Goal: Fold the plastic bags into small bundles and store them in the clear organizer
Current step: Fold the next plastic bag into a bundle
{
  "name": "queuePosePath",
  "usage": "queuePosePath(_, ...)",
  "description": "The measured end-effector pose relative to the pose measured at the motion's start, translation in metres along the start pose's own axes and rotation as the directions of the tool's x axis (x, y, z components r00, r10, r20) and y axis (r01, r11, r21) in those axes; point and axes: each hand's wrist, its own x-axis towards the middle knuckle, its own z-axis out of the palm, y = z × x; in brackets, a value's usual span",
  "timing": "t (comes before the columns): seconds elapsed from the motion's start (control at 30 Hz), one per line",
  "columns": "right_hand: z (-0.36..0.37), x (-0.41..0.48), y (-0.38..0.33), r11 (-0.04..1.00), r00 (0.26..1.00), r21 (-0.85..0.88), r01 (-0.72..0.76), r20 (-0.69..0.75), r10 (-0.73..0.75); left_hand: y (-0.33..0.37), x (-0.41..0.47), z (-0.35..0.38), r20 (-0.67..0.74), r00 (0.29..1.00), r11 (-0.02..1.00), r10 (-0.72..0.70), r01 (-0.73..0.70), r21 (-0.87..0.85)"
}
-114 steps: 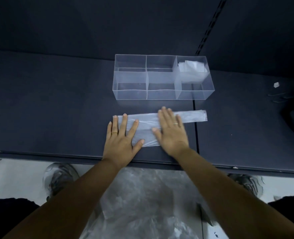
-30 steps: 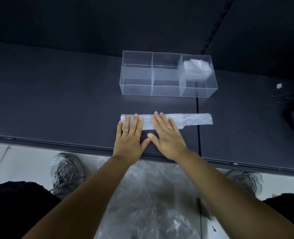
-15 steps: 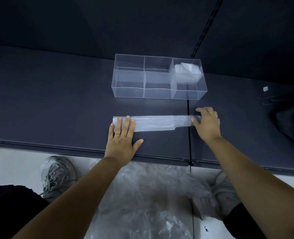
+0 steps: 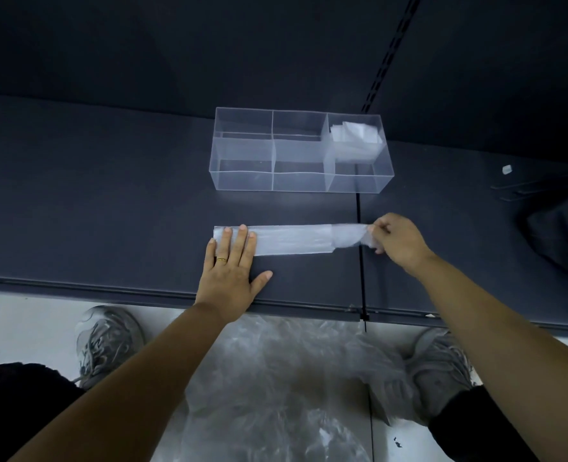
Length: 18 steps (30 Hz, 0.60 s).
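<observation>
A clear plastic bag (image 4: 292, 239), folded into a long narrow strip, lies flat on the dark table (image 4: 109, 201). My left hand (image 4: 232, 265) presses the strip's left end with straight fingers. My right hand (image 4: 397, 241) pinches the strip's right end and lifts it slightly off the table. Behind the strip stands the clear organizer (image 4: 242, 181) with several compartments. A folded white bag bundle (image 4: 354, 133) sits in its far right compartment.
A heap of loose plastic bags (image 4: 276, 388) lies on the floor below the table's front edge, between my grey shoes (image 4: 109, 338). A dark cloth item (image 4: 562, 235) sits at the table's right edge. A small white scrap (image 4: 506, 169) lies far right.
The bag was folded from a wide band into a narrow strip. My right hand slid from the strip's middle to its right end and now pinches and lifts it. My left hand stays pressing.
</observation>
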Motion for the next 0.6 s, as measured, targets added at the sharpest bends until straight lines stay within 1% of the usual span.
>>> queuePosePath(0.07, -0.005, -0.006, 0.004, 0.974, 0.994, 0.205, -0.099, 0.069, 0.086, -0.005, 0.003, -0.001, -0.012, 0.999, 0.999, 0.04, -0.04, 0.002)
queuePosePath(0.13, -0.013, -0.01, 0.007, 0.924, 0.975, 0.324, -0.201, 0.162, 0.156, -0.012, 0.006, -0.002, -0.031, 0.995, 0.995, 0.098, -0.098, -0.005)
queuePosePath(0.17, -0.017, -0.012, 0.008, 0.91, 0.959, 0.335, -0.244, 0.223, 0.175, -0.016, 0.007, -0.003, -0.031, 0.992, 0.992, 0.126, -0.126, 0.0)
queuePosePath(0.23, -0.025, -0.017, 0.009, 0.921, 0.922, 0.258, -0.291, 0.333, 0.198, -0.026, 0.01, -0.006, 0.01, 0.985, 0.984, 0.171, -0.171, 0.046)
queuePosePath(0.3, -0.032, -0.024, 0.006, 0.941, 0.885, 0.164, -0.296, 0.418, 0.205, -0.033, 0.013, -0.012, 0.07, 0.977, 0.972, 0.203, -0.21, 0.105)
queuePosePath(0.37, -0.037, -0.031, -0.002, 0.951, 0.849, 0.122, -0.283, 0.494, 0.19, -0.026, 0.012, -0.02, 0.075, 0.968, 0.964, 0.239, -0.246, 0.102)
queuePosePath(0.4, -0.04, -0.034, -0.007, 0.955, 0.832, 0.119, -0.273, 0.527, 0.172, -0.014, 0.009, -0.023, 0.054, 0.963, 0.962, 0.265, -0.268, 0.049)
queuePosePath(0.43, -0.042, -0.039, -0.015, 0.956, 0.816, 0.132, -0.263, 0.559, 0.147, 0.004, 0.004, -0.026, 0.022, 0.957, 0.957, 0.288, -0.287, -0.045)
queuePosePath(0.5, -0.045, -0.05, -0.03, 0.943, 0.774, 0.21, -0.258, 0.629, 0.072, 0.053, -0.008, -0.032, -0.065, 0.956, 0.908, 0.286, -0.292, -0.302)
queuePosePath(0.57, -0.046, -0.06, -0.046, 0.922, 0.721, 0.289, -0.257, 0.693, -0.016, 0.105, -0.018, -0.04, -0.167, 0.968, 0.805, 0.188, -0.249, -0.538)
queuePosePath(0.6, -0.045, -0.064, -0.052, 0.918, 0.697, 0.311, -0.246, 0.715, -0.055, 0.125, -0.022, -0.046, -0.22, 0.97, 0.738, 0.102, -0.222, -0.637)
